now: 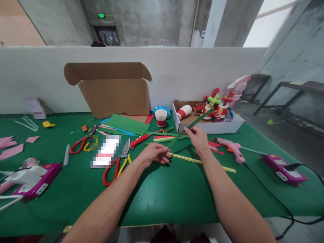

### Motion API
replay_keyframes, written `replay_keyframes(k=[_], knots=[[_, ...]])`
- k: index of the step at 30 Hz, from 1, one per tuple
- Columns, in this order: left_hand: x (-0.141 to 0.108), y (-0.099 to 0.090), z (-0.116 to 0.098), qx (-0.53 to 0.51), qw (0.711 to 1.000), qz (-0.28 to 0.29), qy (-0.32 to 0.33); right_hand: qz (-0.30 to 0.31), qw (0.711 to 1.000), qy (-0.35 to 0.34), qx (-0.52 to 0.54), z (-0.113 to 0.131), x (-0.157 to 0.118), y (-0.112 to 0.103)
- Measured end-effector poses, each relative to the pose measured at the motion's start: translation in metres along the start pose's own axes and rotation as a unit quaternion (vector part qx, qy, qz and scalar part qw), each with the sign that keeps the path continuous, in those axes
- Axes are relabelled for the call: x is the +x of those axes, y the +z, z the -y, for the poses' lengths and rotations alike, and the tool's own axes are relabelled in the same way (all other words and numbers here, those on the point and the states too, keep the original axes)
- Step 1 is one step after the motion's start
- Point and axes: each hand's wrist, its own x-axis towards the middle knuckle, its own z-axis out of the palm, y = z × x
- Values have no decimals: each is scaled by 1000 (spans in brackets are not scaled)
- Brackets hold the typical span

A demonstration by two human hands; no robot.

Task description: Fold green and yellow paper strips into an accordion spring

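My left hand (154, 155) is closed in a pinch where a green paper strip (179, 135) and a yellow paper strip (185, 157) meet at an angle. The yellow strip runs out to the right, passing beneath my right forearm. Farther up, my right hand (197, 137) pinches the green strip, whose free end slants up toward the white box. More strips in red, yellow and green (165, 138) lie on the table just behind my hands. Left of my left hand rest scissors with red and yellow handles (117, 167) and a red-handled knife (139, 140).
Behind stand a paper cup (161, 117), an upright cardboard box (115, 96) and a white box (215, 127) of cup figures. Coloured sheets (129, 125) lie back left. At right are a pink glue gun (233, 148), its cord and a purple power strip (285, 169).
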Motion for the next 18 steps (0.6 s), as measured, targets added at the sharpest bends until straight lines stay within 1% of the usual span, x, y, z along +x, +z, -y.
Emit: replay_keyframes(k=[7,9,11,13,14,16,18], knots=[[1,0,-1,6,1000,-22,2,-55,998,-2,10,-5,7,-10],[1,-2,0,8,1000,-24,11,-61,998,2,34,-4,8,-11],[2,-4,0,8,999,-22,30,-51,995,11,86,-1,7,-9],[2,-5,0,4,999,-21,47,-7,989,26,146,4,4,-4],[3,-6,0,3,998,-22,54,28,985,35,165,7,1,-1],[3,-6,1,3,998,-23,65,113,978,54,168,11,-8,7],[4,-6,1,10,997,-21,75,175,971,70,144,14,-17,16]])
